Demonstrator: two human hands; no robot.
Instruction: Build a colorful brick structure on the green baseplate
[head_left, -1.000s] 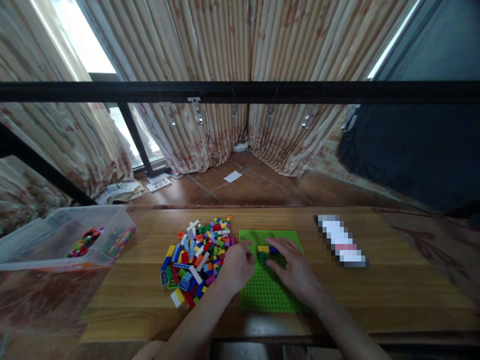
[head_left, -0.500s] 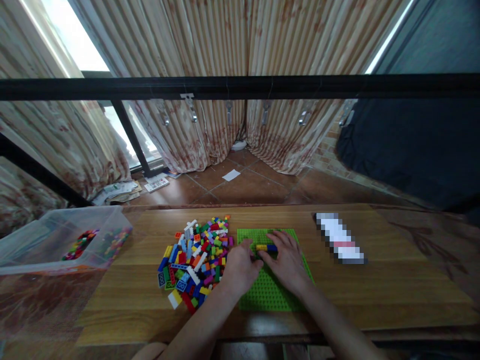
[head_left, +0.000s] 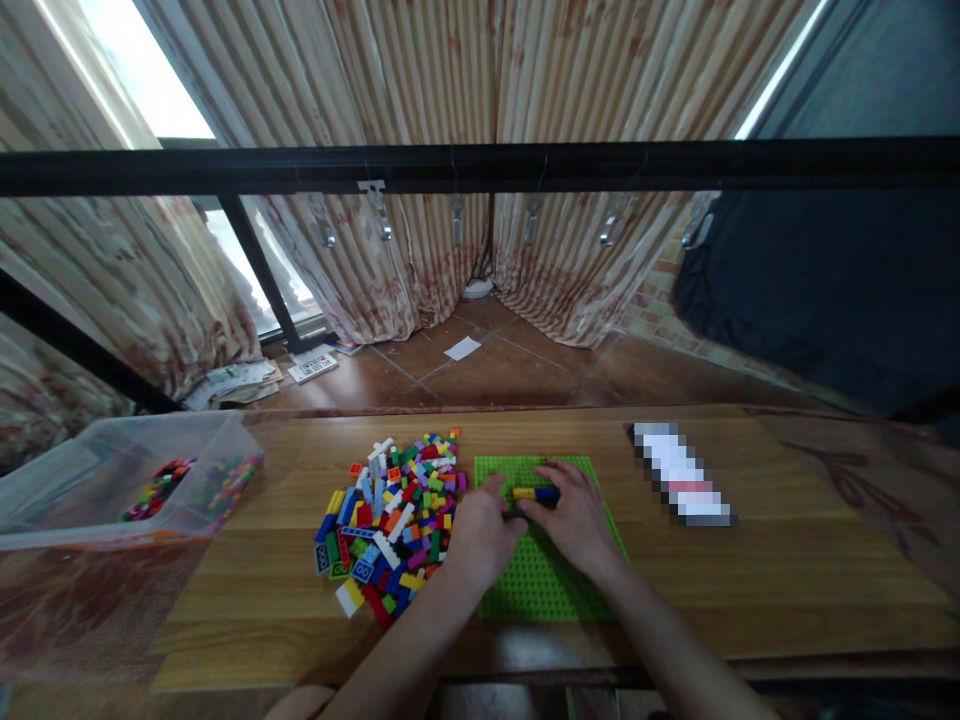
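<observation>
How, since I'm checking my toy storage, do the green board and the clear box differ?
The green board is flat and studded; the clear box is see-through with raised walls. The board lies on the table, with the left hand and right hand over it; the box sits by the table's left edge. Both show colourful contents: a yellow brick and blue brick on the board, small pieces in the box.

Versus 1.0 s ago: left hand point(head_left: 480, 535) and right hand point(head_left: 576, 525) have closed together, thumbs now nearly meeting; green brick by yellow brick point(head_left: 524, 494) now largely hidden.
</observation>
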